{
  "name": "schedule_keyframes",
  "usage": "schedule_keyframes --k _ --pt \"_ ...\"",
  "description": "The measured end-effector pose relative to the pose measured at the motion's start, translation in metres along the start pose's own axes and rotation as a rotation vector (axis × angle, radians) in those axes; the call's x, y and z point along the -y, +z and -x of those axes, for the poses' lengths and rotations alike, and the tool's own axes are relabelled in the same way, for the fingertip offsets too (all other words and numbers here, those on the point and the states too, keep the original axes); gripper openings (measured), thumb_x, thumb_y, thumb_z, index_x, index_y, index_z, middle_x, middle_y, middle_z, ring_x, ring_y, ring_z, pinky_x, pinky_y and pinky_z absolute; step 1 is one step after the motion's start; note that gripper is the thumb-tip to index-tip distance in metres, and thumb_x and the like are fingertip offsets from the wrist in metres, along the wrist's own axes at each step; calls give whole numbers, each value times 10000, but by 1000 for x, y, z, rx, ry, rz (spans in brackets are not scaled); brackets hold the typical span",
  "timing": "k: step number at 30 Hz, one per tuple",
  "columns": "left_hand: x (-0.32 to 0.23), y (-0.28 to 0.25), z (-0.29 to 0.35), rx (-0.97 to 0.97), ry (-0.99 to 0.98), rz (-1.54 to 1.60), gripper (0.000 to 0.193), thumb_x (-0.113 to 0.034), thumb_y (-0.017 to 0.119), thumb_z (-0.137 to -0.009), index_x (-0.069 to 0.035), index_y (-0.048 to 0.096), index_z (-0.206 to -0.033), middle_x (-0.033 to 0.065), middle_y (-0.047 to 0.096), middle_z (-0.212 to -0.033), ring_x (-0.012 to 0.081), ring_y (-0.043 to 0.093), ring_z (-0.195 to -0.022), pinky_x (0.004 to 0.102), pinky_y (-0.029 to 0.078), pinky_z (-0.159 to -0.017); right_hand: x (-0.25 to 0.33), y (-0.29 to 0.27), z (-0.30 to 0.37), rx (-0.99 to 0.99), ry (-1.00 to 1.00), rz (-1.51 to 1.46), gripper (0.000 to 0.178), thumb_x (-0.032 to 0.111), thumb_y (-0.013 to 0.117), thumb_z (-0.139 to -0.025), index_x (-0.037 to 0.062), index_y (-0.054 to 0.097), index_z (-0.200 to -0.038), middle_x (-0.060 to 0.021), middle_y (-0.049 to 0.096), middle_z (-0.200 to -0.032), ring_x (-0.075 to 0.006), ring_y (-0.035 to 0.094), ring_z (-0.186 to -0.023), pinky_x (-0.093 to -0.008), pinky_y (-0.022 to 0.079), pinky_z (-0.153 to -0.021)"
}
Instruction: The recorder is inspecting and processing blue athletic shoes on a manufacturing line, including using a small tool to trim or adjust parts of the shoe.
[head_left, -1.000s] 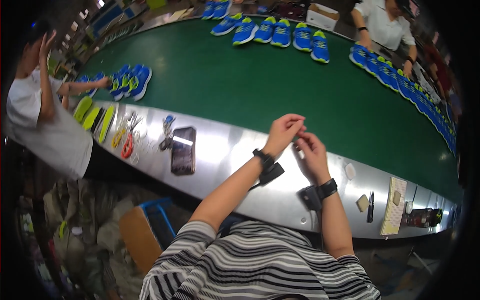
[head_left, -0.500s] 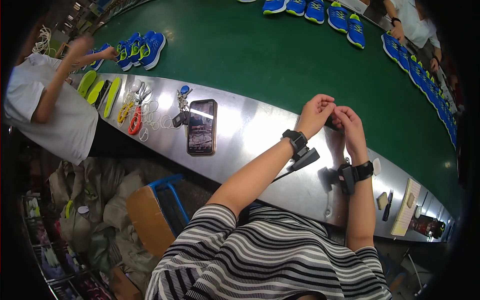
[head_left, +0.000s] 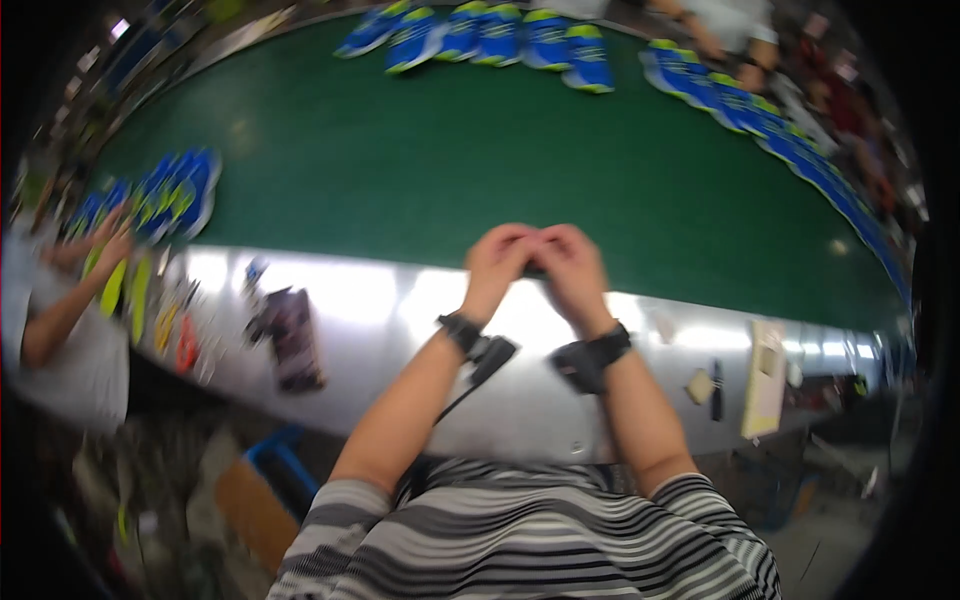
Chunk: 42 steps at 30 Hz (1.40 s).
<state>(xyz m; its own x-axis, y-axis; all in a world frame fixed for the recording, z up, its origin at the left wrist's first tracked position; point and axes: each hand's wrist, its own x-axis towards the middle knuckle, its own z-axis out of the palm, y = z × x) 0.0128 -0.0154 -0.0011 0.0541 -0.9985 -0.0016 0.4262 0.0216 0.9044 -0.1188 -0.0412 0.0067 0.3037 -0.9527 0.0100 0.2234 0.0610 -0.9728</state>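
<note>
My left hand (head_left: 498, 262) and my right hand (head_left: 575, 270) meet at the fingertips above the near edge of the green table surface (head_left: 400, 170). Both have curled, closed fingers, smeared a little by motion. Whatever lies between the fingers, if anything, is hidden. Each wrist carries a black strap with a dark device. Beneath my forearms runs a shiny metal ledge (head_left: 370, 310). To the left on it lies a phone (head_left: 294, 345), well apart from my hands.
Blue-and-lime sneakers (head_left: 180, 195) stand by a co-worker's hands (head_left: 115, 240) at left. More sneakers (head_left: 498, 38) line the far side, and a long row (head_left: 800, 155) curves down the right. Red-handled scissors (head_left: 187, 343), lime insoles (head_left: 140, 295) and a yellowish pad (head_left: 765, 385) lie on the ledge.
The view has swung right, so the phone and the left sneakers sit farther left and lower. My hands have drawn together at the fingertips; the small gap between them has closed.
</note>
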Motion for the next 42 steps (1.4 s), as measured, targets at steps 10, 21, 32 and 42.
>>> schedule_keyframes --k 10,21,32,42 --pt "-1 16 11 12 26 -89 153 -90 508 -950 18 555 -1048 72 617 -964 115 583 -888 246 468 -823 6 -31 0 196 113 -173 181 205 579 -930 28 589 -969 -28 621 -883 -75 572 -774 -216 490 -719" --pt "0 13 8 39 22 -100 151 -70 465 -958 35 537 -1039 95 596 -1001 128 583 -897 248 478 -825 12 -31 -3 212 120 -125 180 202 552 -937 27 579 -902 -12 600 -772 -68 555 -691 -199 459 -622" --pt "-91 79 76 582 410 -736 135 -66 662 -805 -27 621 -927 89 642 -913 191 617 -870 296 475 -777 10 -31 -5 112 96 -155 202 250 579 -921 48 579 -933 -13 595 -795 -82 566 -722 -218 468 -665" --pt "-46 172 179 1516 314 -719 58 -51 562 -719 2 572 -739 161 590 -775 335 580 -745 412 474 -679 12 -15 -1 129 67 -92 171 201 585 -908 31 577 -922 -14 591 -795 -81 564 -718 -222 473 -661"
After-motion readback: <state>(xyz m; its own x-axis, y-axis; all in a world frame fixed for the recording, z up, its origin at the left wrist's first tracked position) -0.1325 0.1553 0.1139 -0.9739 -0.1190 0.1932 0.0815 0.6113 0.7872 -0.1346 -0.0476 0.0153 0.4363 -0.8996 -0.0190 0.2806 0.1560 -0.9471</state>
